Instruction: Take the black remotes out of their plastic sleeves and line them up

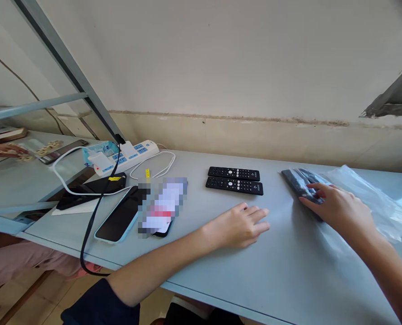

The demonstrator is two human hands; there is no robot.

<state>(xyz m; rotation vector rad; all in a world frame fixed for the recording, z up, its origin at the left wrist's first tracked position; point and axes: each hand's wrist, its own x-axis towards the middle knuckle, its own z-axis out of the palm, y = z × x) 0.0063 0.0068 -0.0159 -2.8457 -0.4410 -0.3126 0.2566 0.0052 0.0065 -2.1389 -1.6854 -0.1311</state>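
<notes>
Resting on a crinkled clear plastic bag (366,194) at about three o'clock on the pale grey table (289,271), the right hand (339,208) lays its fingers over a dark, slim remote (297,183) that sits inside the bag's open end; whether the fingers pinch it or only press on it I cannot tell. The left hand (240,225) lies flat and palm down on the bare tabletop at about six o'clock, fingers loosely together, holding nothing. Just beyond it, toward twelve o'clock, two matte black remotes (235,180) lie side by side, long and rectangular, buttons up, touching or nearly so. At nine o'clock a glossy dark-screened phone (118,219) in a light blue case lies beside a blurred patch. Farther, at ten o'clock, a white power strip (128,155) with blue sockets carries a black cable (95,212) and a white one.
</notes>
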